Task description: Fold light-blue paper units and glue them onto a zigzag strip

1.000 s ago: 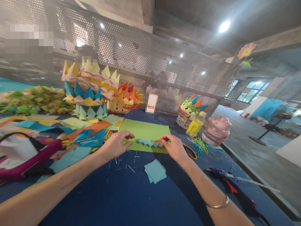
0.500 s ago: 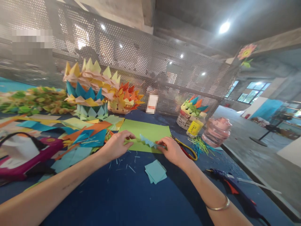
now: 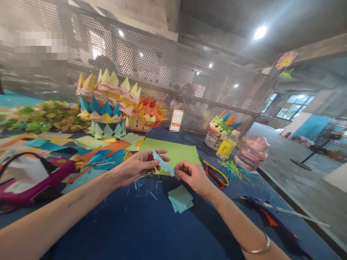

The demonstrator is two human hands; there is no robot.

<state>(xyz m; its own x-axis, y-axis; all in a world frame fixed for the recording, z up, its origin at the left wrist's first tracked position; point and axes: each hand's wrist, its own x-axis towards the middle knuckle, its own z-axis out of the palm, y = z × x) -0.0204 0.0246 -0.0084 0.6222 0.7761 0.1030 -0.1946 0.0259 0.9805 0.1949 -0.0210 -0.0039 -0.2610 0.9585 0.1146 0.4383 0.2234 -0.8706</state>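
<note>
A light blue strip of folded paper with a jagged, pointed edge [image 3: 164,165] is raised between my hands over the front edge of a green paper sheet [image 3: 184,151]. My right hand [image 3: 191,177] pinches the strip's lower right end between thumb and fingertips. At the other end, my left hand [image 3: 139,165] has its thumb and fingers about the strip, the fingers partly stretched behind it. Below them, a small stack of light blue paper squares [image 3: 181,199] lies on the dark blue table [image 3: 135,231].
Scissors [image 3: 217,177], thin paper offcuts [image 3: 230,168], a yellow-labelled bottle [image 3: 226,146] and a pink water bottle [image 3: 251,153] are right. A glue gun [image 3: 271,216] lies near the right edge. Folded-paper crowns [image 3: 108,97], paper strips [image 3: 100,151] and a purple-framed object [image 3: 40,180] stand left.
The folded strip has tilted, its left end rising, and moved slightly left and nearer. My left hand has come right to its left end; my right hand has shifted a little left and down.
</note>
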